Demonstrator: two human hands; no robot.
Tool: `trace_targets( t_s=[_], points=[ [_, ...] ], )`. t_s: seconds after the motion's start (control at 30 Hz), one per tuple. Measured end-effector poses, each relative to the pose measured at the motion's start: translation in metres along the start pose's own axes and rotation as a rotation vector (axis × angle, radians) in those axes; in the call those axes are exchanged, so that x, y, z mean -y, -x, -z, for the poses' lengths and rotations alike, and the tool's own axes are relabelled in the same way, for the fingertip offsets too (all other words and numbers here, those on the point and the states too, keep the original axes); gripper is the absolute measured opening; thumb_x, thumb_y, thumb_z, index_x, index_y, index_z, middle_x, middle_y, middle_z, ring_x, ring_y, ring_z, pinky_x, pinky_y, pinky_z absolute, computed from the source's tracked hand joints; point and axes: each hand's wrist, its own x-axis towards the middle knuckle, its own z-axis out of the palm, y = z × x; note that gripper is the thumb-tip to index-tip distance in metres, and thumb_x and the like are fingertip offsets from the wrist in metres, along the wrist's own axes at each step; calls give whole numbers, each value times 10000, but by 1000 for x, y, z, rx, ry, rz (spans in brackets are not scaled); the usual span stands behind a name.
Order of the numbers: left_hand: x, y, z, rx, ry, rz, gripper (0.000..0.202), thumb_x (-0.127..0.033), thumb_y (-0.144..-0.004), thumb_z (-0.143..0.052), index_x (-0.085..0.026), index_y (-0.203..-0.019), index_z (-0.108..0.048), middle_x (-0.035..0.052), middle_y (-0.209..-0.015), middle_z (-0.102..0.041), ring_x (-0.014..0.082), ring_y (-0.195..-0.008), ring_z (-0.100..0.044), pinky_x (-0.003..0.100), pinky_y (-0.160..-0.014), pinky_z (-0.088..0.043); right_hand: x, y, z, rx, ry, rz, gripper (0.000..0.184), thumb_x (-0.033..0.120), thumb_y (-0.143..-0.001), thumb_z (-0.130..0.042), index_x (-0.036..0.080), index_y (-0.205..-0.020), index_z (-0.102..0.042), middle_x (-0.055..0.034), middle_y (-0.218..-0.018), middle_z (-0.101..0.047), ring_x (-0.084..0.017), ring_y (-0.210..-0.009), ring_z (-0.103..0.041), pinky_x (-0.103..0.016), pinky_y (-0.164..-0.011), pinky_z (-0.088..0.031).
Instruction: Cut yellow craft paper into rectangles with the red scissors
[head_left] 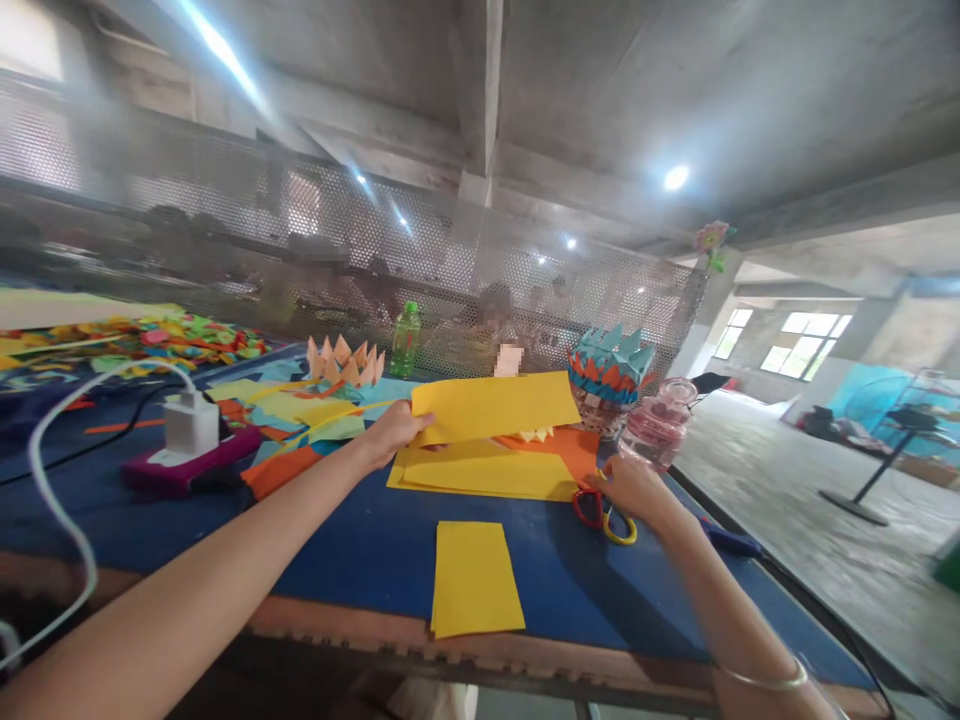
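Note:
My left hand (394, 432) pinches the left edge of a yellow paper sheet (499, 405) and holds it lifted above a stack of yellow sheets (487, 472) on the blue table (360, 550). My right hand (634, 490) is closed around the red and yellow handles of scissors (604, 515) lying on the table just right of the stack. A smaller folded yellow sheet (474, 578) lies near the front edge, between my arms. An orange sheet (574, 448) sits under the right side of the stack.
A white charger on a purple device (187, 450) with a white cable sits at the left. Coloured paper scraps (150, 340), paper crowns (345, 365), a green bottle (406, 340), a pink jar (660, 420) and a perforated metal screen (450, 260) line the back. People sit beyond the screen.

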Motion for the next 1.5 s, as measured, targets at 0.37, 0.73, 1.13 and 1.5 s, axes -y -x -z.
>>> trace_targets(
  t_s=[0.37,0.73,1.13,1.5],
  points=[
    [-6,1,6,-74,148,-52,251,-114,-704,-647,-79,-951,-616,77,-747,-698,174,-542,-651,274,-501,-541,0,17,-16,76,-52,-156,495,377,-694,-576,109,-1097,-470,-173,-897,-667,-302,-818,-646,-296,-575,-398],
    [3,-7,8,-90,168,-121,205,-98,-753,-580,-85,-957,-604,81,-755,-705,183,-551,-659,278,-512,-540,77,9,-5,146,-896,145,371,307,-735,-516,224,-1086,-433,49,-611,-549,-130,-454,-540,-229,-419,-391],
    [5,-14,6,-272,172,-252,144,-118,-755,-532,-110,-847,-642,58,-693,-704,185,-522,-648,297,-535,-540,152,11,-19,454,-1189,363,334,495,-740,-608,227,-848,-440,64,-635,-390,-81,-529,-421,-181,-433,-396],
    [10,0,-11,-111,251,-141,266,-177,-689,-623,-99,-941,-659,75,-754,-715,189,-546,-644,285,-520,-513,136,17,-20,503,-1410,291,470,671,-745,-502,217,-844,-433,57,-645,-397,-75,-481,-411,-197,-405,-375]
  ],
)
